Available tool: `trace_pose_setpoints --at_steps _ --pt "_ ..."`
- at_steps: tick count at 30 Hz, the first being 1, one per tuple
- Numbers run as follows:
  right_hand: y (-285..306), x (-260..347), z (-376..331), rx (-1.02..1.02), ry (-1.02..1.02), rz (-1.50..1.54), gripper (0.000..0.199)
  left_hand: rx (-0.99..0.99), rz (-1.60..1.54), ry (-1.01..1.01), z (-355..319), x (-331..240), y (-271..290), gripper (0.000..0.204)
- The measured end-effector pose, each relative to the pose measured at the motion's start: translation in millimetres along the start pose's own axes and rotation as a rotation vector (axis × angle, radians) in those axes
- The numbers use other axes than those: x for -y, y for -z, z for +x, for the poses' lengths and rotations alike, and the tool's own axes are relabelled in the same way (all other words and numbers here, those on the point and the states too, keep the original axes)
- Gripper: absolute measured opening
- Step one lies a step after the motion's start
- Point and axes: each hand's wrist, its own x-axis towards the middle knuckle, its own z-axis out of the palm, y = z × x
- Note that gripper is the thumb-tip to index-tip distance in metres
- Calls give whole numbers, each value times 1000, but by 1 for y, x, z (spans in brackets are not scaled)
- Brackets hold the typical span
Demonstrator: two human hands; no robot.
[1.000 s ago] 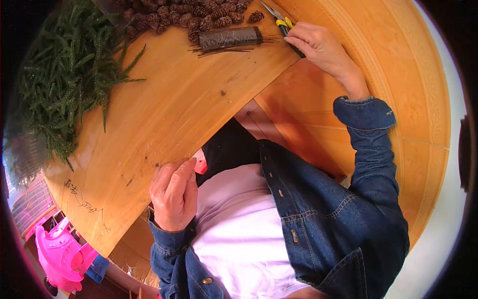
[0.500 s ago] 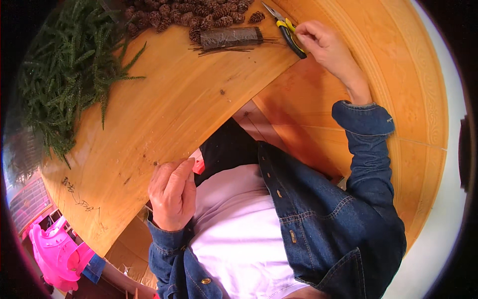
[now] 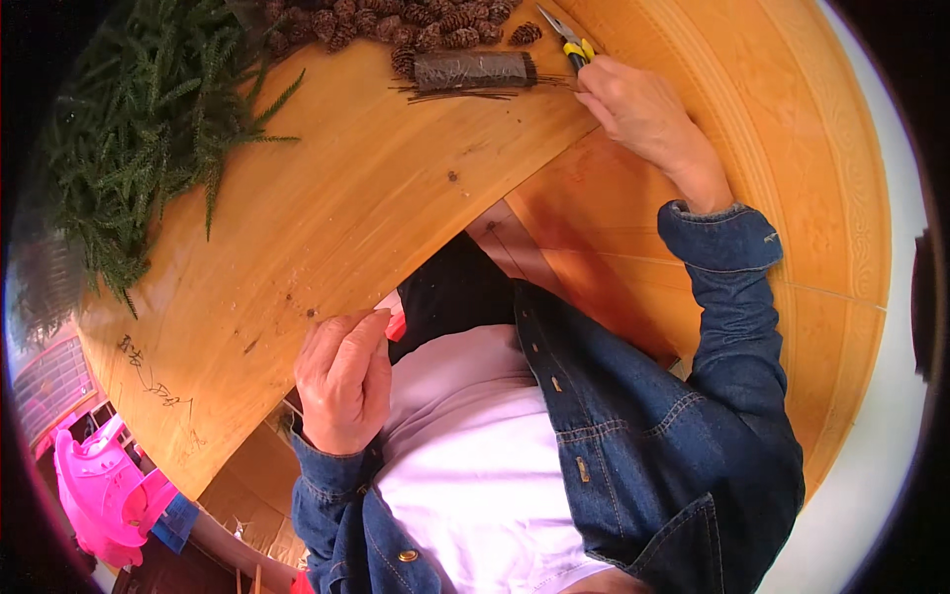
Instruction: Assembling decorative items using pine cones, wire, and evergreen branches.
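At the table's far right edge, my right hand [image 3: 643,111] closes over the handles of a pair of pliers [image 3: 573,48] with a yellow-and-black grip. The pliers' metal jaws point away to the upper left, and most of the handles are hidden beneath the fingers. My left hand [image 3: 341,381] is held by the near edge of the table, fingers curled and pressed together at the tips; whatever may be between them is not visible. Left of the pliers lies a dark wrapped bundle of thin wires [image 3: 473,69], with loose wires sticking out.
Brown pine cones [image 3: 426,30] are heaped behind the bundle. Green artificial pine sprigs [image 3: 148,139] cover the far left of the wooden table [image 3: 366,208]. A bright pink plastic object [image 3: 109,495] stands below the table's left corner. Wooden panelling [image 3: 792,129] borders the right side.
My right hand has come down onto the pliers, now covering handles that showed before. The left hand stays curled in nearly the same place. The whole view has shifted slightly.
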Motion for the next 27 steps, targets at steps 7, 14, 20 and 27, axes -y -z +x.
trace_pose_setpoints --at_steps 7,14,20,27 --pt "21 0 -12 75 -12 -37 13 -24 -36 -6 -1 0 -4 22" --pt "53 -2 -37 157 -105 54 13 -55 -35 -40 5 1 -7 20" --pt "63 46 -36 272 -130 776 12 -96 -204 168 7 -2 -1 14" --pt "30 164 9 268 237 1246 10 -205 -619 470 13 -9 3 10"
